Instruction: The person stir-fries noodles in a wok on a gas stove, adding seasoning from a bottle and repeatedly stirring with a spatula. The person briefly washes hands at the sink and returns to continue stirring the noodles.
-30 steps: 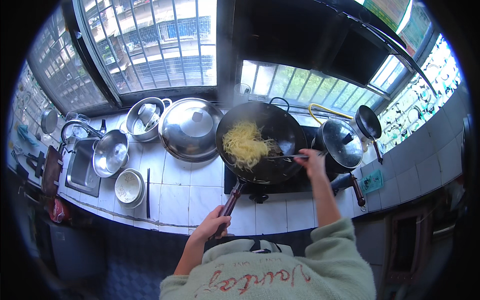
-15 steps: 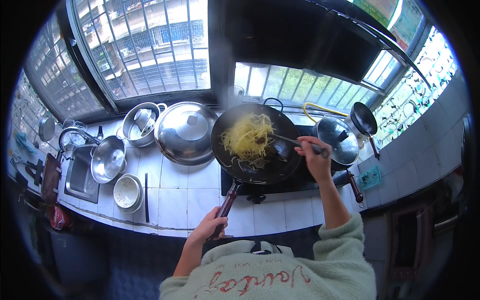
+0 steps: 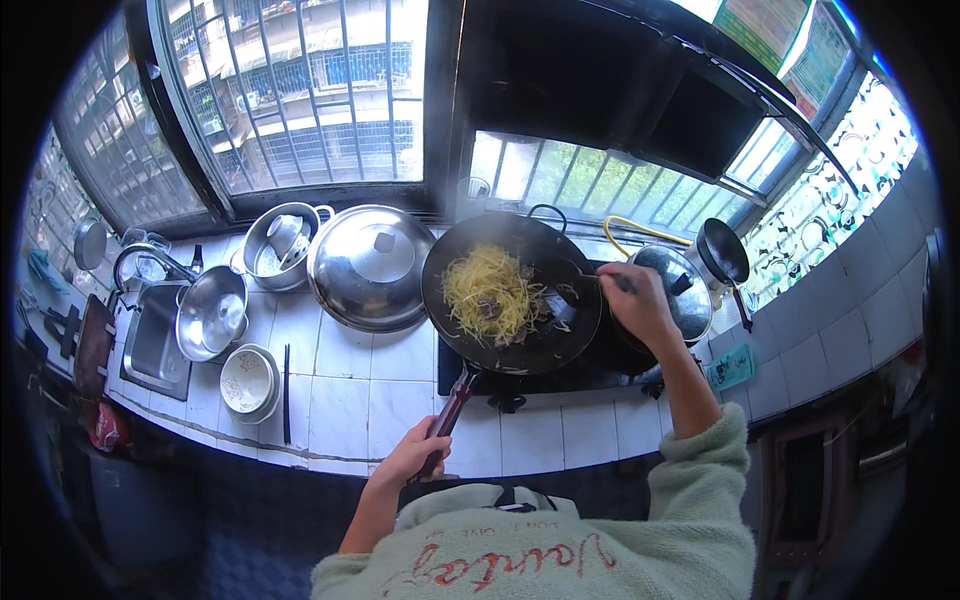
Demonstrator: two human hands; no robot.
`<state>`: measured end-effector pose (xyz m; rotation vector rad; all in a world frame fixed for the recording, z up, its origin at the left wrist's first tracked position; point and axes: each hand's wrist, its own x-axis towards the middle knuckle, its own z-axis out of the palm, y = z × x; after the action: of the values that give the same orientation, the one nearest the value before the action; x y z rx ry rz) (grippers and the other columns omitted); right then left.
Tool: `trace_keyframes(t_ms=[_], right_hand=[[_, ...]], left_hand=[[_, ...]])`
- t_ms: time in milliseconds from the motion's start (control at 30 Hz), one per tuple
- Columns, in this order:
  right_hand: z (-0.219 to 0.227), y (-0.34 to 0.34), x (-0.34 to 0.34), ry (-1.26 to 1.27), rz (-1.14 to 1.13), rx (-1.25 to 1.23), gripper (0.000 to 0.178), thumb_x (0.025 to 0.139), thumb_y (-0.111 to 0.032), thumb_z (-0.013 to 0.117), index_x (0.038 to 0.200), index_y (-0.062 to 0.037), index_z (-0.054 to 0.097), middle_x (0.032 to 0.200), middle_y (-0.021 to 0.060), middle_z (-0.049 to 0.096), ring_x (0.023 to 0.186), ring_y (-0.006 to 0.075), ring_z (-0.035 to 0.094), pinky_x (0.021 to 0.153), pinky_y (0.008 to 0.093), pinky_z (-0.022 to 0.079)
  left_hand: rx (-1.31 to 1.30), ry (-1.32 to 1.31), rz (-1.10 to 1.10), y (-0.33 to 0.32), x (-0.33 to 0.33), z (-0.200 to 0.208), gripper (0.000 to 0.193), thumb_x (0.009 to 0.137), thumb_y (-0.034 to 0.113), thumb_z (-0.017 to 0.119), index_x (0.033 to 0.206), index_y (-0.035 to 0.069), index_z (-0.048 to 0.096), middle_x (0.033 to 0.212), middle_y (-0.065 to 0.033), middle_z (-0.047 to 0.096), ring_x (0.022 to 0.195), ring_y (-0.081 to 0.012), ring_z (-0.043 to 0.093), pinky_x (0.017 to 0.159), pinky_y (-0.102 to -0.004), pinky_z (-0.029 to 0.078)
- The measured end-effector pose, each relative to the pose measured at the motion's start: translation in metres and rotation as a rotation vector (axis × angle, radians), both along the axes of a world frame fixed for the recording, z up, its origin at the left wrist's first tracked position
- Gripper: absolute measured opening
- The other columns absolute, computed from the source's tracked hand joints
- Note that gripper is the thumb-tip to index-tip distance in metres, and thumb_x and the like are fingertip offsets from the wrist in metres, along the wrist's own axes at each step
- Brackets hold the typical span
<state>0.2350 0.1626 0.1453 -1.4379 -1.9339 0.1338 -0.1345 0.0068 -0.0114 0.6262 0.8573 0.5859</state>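
A dark wok [image 3: 560, 335] sits on the stove. My left hand [image 3: 415, 452] is closed round its brown handle [image 3: 455, 405], which points toward me. In the wok's left half lies a heap of thin yellow shreds [image 3: 492, 285], like shredded potato, with some darker bits in it. My right hand [image 3: 645, 305] grips a spatula [image 3: 588, 274] by its dark handle, above the wok's right rim. Its dark blade is over the wok's right side, beside the heap and hard to make out against the black metal.
Left of the wok lies a big domed steel lid [image 3: 370, 270], then a steel pot [image 3: 270, 260] and a steel basin [image 3: 212, 315] by the sink [image 3: 155, 345]. Stacked bowls [image 3: 248, 380] and chopsticks [image 3: 287, 395] lie nearer. Rightward are a lidded pan [image 3: 675, 270] and a small saucepan [image 3: 722, 250].
The shreds have dropped from a raised, blurred heap to a flatter pile in the wok. My right hand and the spatula have shifted right. My left hand keeps its hold.
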Motion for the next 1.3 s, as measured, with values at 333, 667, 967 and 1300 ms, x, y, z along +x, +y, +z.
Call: trace_keyframes(t_ms=[333, 667, 967, 1300], right_hand=[[-0.138, 0.055, 0.011, 1.281, -0.171, -0.325, 0.014, 0.093, -0.002, 0.064, 0.104, 0.0060, 0.067, 0.102, 0.0152, 0.070, 0.077, 0.0237, 0.073, 0.071, 0.0298, 0.063], [-0.030, -0.014, 0.016, 0.312, 0.266, -0.059, 0.012, 0.085, 0.006, 0.067, 0.095, 0.0024, 0.073, 0.093, 0.0120, 0.075, 0.086, 0.0204, 0.072, 0.079, 0.0283, 0.055], [-0.063, 0.065, -0.024, 0.321, 0.062, -0.004, 0.013, 0.086, -0.002, 0.070, 0.098, -0.0033, 0.074, 0.089, 0.0113, 0.073, 0.081, 0.0229, 0.071, 0.073, 0.0296, 0.055], [0.040, -0.037, -0.025, -0.205, 0.872, -0.338, 0.028, 0.076, 0.004, 0.075, 0.102, -0.0067, 0.073, 0.115, 0.0138, 0.068, 0.097, 0.0306, 0.069, 0.082, 0.0359, 0.056]], left_hand=[[-0.020, 0.062, 0.008, 0.002, -0.004, -0.001, 0.051, 0.092, 0.017, 0.062, 0.134, 0.004, 0.037, 0.076, -0.0056, 0.053, 0.045, -0.0146, 0.052, 0.034, -0.0279, 0.035], [-0.016, 0.046, 0.002, 0.002, -0.005, -0.002, 0.051, 0.092, 0.017, 0.062, 0.135, 0.005, 0.038, 0.076, -0.0051, 0.053, 0.047, -0.0133, 0.052, 0.037, -0.0271, 0.037], [-0.009, 0.073, 0.000, 0.003, -0.007, 0.005, 0.048, 0.092, 0.018, 0.063, 0.132, 0.004, 0.040, 0.075, -0.0040, 0.054, 0.047, -0.0124, 0.054, 0.039, -0.0265, 0.041], [0.018, 0.037, -0.001, 0.004, -0.008, 0.002, 0.040, 0.090, 0.013, 0.060, 0.125, 0.007, 0.042, 0.077, -0.0067, 0.055, 0.049, -0.0148, 0.054, 0.039, -0.0253, 0.038]])
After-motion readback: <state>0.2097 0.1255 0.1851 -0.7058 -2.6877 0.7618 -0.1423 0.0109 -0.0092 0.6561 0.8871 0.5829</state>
